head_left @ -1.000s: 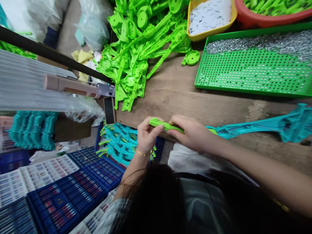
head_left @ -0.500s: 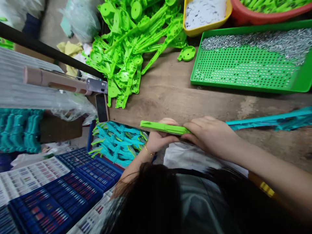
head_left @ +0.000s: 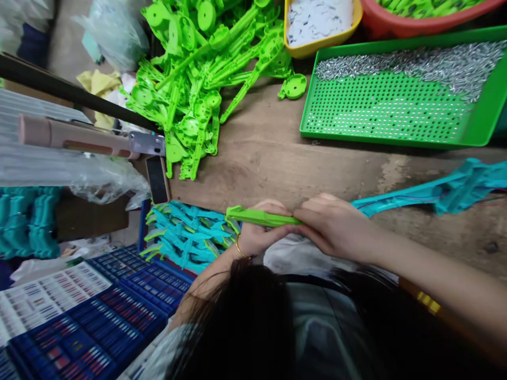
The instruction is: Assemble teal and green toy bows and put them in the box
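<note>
A long bright green plastic part (head_left: 259, 217) lies level between my two hands at the table's near edge. My left hand (head_left: 261, 236) is closed around it from below, thumb along its near side. My right hand (head_left: 330, 224) pinches its right end, and the fingertips there are partly hidden. A teal plastic frame (head_left: 439, 192) with a thin dark wire along it extends right from behind my right hand. Whether it is joined to the green part is hidden by the hand.
A heap of green plastic parts (head_left: 190, 100) covers the table's far left, near a phone (head_left: 157, 179). A green perforated tray (head_left: 380, 113) holds small metal pins. Behind it are a yellow tub (head_left: 322, 48) and a red basin (head_left: 428, 22). Teal-and-green pieces (head_left: 190, 235) fill a box below left.
The green part has tilted slightly and stays in both hands. The teal frame on the right has turned, showing its broader side and wire. The whole view has shifted a little.
</note>
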The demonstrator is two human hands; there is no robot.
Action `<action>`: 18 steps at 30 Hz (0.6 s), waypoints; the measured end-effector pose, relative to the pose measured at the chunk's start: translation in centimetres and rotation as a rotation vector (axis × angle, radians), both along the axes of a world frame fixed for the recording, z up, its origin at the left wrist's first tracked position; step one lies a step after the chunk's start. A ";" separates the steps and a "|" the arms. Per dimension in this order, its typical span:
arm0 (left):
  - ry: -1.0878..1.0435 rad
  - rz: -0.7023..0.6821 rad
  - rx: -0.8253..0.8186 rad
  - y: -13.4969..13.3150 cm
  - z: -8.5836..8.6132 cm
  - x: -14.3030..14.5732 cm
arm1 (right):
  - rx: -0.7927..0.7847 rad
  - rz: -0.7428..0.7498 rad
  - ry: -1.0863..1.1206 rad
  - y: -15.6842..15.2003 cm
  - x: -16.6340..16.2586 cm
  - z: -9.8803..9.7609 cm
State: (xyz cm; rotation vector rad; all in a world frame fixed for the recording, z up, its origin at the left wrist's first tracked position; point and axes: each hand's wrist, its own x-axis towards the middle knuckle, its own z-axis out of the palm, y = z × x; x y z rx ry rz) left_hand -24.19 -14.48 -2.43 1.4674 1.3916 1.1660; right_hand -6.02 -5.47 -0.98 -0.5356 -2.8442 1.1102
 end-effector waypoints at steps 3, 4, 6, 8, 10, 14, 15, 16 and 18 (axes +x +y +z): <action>-0.008 -0.048 -0.019 0.1 0.1 -0.7 | -0.003 0.005 -0.039 0.4 -0.1 0.4; -0.004 -0.072 -0.026 0.1 0.2 -0.9 | 0.005 0.009 -0.064 0.7 0.0 0.6; 0.004 -0.110 -0.033 0.1 0.5 -1.3 | 0.040 0.029 -0.110 1.1 0.2 1.3; -0.007 -0.105 -0.023 0.1 0.6 -1.4 | 0.097 0.041 -0.128 1.3 0.5 1.7; -0.031 -0.071 -0.009 0.1 0.4 -1.0 | 0.164 0.044 -0.095 1.2 0.6 1.9; -0.016 -0.014 0.052 0.2 -0.1 0.4 | 0.299 0.016 0.050 0.6 0.6 1.6; -0.007 0.000 0.083 0.2 -0.2 0.7 | 0.320 0.011 0.076 0.6 0.6 1.5; -0.002 0.014 0.112 0.3 -0.3 0.9 | 0.336 0.007 0.093 0.5 0.5 1.5; 0.001 0.037 0.142 0.4 -0.4 0.9 | 0.357 0.004 0.111 0.5 0.5 1.4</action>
